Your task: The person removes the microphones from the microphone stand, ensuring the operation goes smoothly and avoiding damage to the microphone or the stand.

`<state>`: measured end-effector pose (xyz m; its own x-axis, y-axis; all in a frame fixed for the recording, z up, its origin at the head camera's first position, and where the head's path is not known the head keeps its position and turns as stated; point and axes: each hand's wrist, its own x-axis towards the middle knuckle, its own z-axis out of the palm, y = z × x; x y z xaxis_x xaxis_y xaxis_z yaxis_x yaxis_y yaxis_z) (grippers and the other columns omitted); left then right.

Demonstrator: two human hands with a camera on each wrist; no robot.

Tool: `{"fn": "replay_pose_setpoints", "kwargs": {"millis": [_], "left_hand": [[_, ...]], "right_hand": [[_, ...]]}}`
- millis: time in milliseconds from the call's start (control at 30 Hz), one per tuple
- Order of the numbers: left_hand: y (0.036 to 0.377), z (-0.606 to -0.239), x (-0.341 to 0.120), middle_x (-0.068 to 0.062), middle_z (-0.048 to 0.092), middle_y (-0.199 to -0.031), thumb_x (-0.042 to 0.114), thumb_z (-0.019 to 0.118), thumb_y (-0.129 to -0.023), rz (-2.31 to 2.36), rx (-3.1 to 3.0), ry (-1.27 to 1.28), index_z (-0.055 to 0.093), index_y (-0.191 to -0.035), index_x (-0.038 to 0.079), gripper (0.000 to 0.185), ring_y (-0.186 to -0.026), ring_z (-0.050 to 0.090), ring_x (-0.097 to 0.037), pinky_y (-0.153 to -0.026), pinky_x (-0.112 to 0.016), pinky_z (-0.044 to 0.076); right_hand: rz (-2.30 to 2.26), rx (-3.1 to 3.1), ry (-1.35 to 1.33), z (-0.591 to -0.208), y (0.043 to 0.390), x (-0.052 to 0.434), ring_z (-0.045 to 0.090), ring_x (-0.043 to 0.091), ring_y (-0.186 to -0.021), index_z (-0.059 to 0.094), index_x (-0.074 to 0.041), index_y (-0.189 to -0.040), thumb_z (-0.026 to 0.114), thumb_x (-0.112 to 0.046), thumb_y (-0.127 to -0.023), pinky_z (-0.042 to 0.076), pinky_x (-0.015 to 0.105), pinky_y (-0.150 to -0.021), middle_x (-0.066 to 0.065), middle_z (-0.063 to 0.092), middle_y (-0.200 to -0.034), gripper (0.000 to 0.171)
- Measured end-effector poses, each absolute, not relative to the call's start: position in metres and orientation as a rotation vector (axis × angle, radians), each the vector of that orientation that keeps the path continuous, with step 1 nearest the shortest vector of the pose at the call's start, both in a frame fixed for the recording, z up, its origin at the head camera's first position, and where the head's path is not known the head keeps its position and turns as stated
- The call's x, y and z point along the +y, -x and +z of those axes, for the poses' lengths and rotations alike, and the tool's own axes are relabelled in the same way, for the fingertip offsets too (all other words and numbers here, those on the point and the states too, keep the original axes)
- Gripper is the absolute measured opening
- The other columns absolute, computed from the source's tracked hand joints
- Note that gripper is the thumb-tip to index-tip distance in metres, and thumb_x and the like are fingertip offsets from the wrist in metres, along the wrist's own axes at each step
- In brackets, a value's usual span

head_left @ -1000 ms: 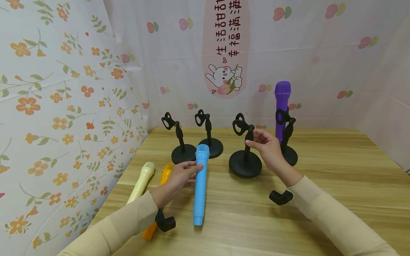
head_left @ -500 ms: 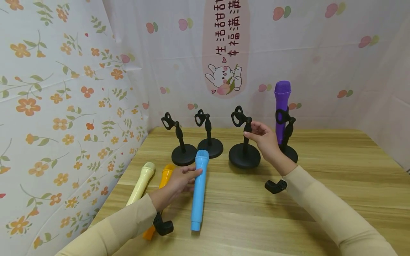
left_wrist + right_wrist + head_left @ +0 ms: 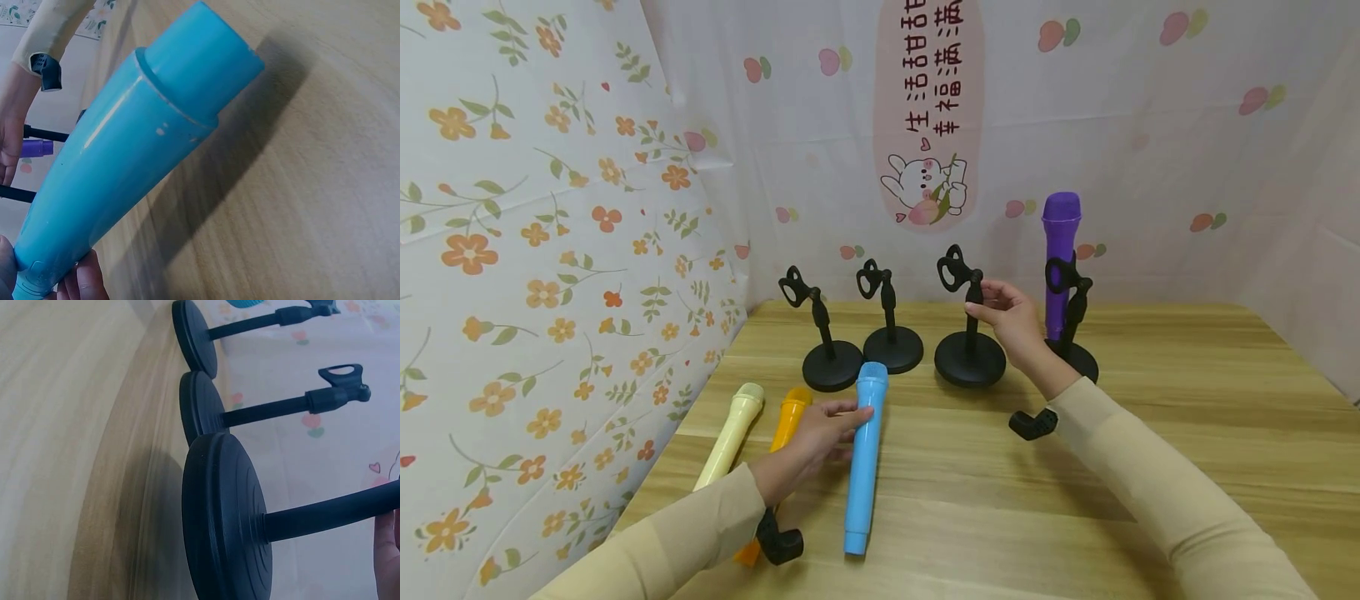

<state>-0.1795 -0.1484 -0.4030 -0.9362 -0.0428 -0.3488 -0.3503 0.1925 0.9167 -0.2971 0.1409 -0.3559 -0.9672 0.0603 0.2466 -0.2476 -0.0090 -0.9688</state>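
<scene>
My left hand [image 3: 827, 429] grips a light blue toy microphone [image 3: 864, 467] by its upper handle, its head pointing toward the stands. In the left wrist view the microphone's tail end [image 3: 200, 62] is close over the table, casting a shadow. My right hand [image 3: 1011, 321] pinches the post of a black microphone stand [image 3: 970, 362] below its clip; the right wrist view shows the stand's round base [image 3: 225, 519] with a shadow beside it. Just right of this hand a purple microphone [image 3: 1061, 242] stands upright at another black stand [image 3: 1078, 325].
Two more black stands, a left one [image 3: 831, 367] and a middle one [image 3: 892, 348], stand at the back. A cream microphone [image 3: 730, 433] and an orange microphone [image 3: 788, 417], partly behind my left arm, lie on the wooden table [image 3: 970, 508]. A printed cloth [image 3: 820, 150] hangs behind.
My right hand has moved the stand back and slightly left, toward the row of stands. My left hand has drawn the blue microphone slightly toward me.
</scene>
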Motion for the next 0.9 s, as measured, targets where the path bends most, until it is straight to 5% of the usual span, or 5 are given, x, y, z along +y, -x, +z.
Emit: {"fn": "replay_pose_setpoints", "kwargs": {"millis": [300,900], "left_hand": [[0.177,-0.408,-0.148,-0.011,0.065,-0.098,0.039,0.079,-0.080,1.789,2.256,0.400,0.063,-0.123,0.004,0.058,-0.079,0.062,-0.021,-0.063,-0.031,0.057],[0.173,-0.416,-0.147,-0.010,0.066,-0.093,0.040,0.080,-0.079,1.771,2.314,0.389,0.064,-0.119,0.003,0.056,-0.073,0.063,-0.017,-0.057,-0.032,0.057]], "right_hand": [[2.043,-2.070,-0.129,-0.355,0.309,0.139,0.054,0.014,-0.098,0.061,-0.006,-0.122,0.076,-0.010,-0.085,0.049,0.027,-0.090,-0.001,0.059,-0.102,0.040],[2.100,-1.983,-0.157,-0.359,0.334,0.132,0.056,0.012,-0.094,0.060,-0.001,-0.123,0.074,-0.001,-0.085,0.052,0.023,-0.084,0.001,0.057,-0.102,0.041]]}}
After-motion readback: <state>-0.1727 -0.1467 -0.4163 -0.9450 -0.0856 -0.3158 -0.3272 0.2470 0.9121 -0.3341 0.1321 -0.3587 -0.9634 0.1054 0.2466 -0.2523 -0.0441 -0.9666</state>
